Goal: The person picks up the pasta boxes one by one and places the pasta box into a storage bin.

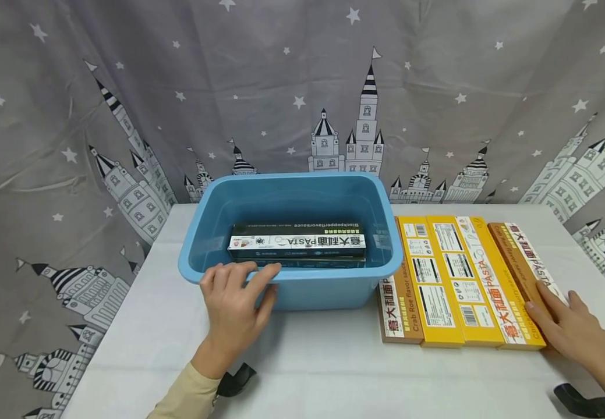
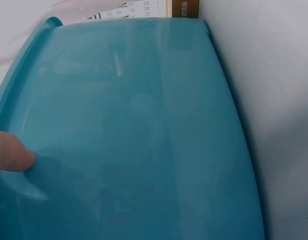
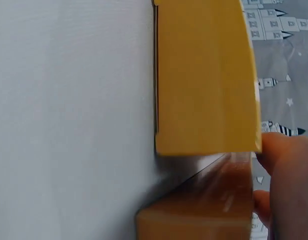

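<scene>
My left hand point(image 1: 236, 311) holds the front rim of a blue plastic bin point(image 1: 302, 291), fingers over the edge and thumb against the outer wall. Inside the bin lie dark pasta boxes point(image 1: 297, 241), the top one with a white label strip. On the right, my right hand point(image 1: 577, 331) rests on the near end of the rightmost brown pasta box point(image 1: 517, 256), its fingers fairly straight. This box slants away from the neighbouring yellow pasta box point(image 1: 496, 279), leaving a narrow wedge between their near ends. In the right wrist view, the thumb point(image 3: 274, 147) is by the yellow box's corner.
Between the bin and the rightmost box lie more yellow pasta boxes point(image 1: 435, 291) side by side, and a brown crab roe pasta box point(image 1: 404, 302) partly under the bin's overhang. All stand on a white tabletop point(image 1: 333, 366). A grey castle-print curtain point(image 1: 260, 87) hangs behind.
</scene>
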Available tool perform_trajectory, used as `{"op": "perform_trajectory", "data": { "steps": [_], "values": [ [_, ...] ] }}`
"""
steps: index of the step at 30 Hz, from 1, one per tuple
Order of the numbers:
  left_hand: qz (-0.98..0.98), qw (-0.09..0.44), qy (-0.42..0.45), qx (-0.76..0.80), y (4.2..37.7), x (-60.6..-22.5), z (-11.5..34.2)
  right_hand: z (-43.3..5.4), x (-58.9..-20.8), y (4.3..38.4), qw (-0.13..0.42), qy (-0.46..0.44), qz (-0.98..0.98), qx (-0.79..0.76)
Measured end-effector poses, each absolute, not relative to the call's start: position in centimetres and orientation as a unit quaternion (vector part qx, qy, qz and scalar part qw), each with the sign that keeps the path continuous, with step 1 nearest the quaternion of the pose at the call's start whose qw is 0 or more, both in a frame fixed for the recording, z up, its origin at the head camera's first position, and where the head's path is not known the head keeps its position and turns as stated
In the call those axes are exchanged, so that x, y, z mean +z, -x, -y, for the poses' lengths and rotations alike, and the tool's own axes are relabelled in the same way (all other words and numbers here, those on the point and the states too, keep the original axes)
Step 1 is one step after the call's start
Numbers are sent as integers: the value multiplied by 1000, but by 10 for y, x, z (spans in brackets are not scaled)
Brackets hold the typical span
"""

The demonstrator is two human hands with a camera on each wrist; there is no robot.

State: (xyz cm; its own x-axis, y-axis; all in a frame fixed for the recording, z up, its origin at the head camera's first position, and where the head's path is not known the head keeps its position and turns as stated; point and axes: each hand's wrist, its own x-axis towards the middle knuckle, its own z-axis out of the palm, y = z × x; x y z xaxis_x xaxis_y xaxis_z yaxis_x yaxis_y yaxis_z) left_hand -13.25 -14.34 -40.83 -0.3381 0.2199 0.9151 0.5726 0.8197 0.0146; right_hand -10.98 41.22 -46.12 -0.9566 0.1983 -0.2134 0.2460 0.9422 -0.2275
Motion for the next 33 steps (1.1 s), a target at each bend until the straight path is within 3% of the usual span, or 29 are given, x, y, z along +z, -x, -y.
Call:
{"op": "perform_trajectory", "data": {
  "steps": [13,33],
  "values": [
    [800,519,247,-170,133,-408,144,-417,-465,95,128,-188,-970,-83],
    [796,524,248,-173,134,-408,143,-411,-471,95,111,-206,-972,-39]
  ]
}}
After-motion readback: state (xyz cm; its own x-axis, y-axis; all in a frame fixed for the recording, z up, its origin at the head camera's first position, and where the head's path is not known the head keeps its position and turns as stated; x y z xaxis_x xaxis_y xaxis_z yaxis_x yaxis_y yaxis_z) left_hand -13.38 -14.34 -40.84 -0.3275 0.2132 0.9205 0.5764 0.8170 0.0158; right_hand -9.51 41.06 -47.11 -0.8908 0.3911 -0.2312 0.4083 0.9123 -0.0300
